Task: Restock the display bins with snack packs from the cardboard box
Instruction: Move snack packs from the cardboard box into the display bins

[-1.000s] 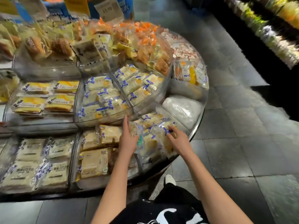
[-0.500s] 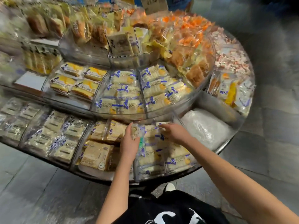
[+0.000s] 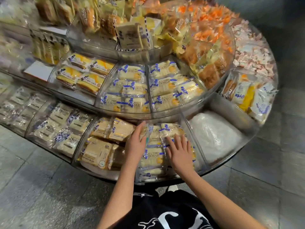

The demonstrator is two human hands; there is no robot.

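Clear plastic film meets both grips. The right hand [image 3: 179,151] lies palm down with fingers straight and spread, an open grip pressing flat on the clear-wrapped, blue-printed cream snack packs [image 3: 153,156] and closing round none of them. The left hand [image 3: 136,143] stands on edge, fingers straight and together, set against the left side of the same packs; its thumb is hidden, and no finger is seen curled round a pack. These packs lie stacked in the clear plastic wedge-shaped bin [image 3: 202,160] at the front of the lower tier, directly ahead of the person. Just left of it, past a clear divider, a neighbouring bin holds beige wrapped cake packs [image 3: 100,151]. Just right of it, another bin holds a crumpled white plastic bag [image 3: 214,134]. On the tier above, two bins carry further blue-printed cream packs [image 3: 132,91], with yellow sliced-cake packs [image 3: 85,73] to their left. Orange wrapped snacks [image 3: 211,32] fill the top right, blurred. All bins sit on a round tiered display stand [image 3: 227,157] over a grey tiled floor [image 3: 41,195]. A black garment with white print [image 3: 173,215] shows at the bottom edge.
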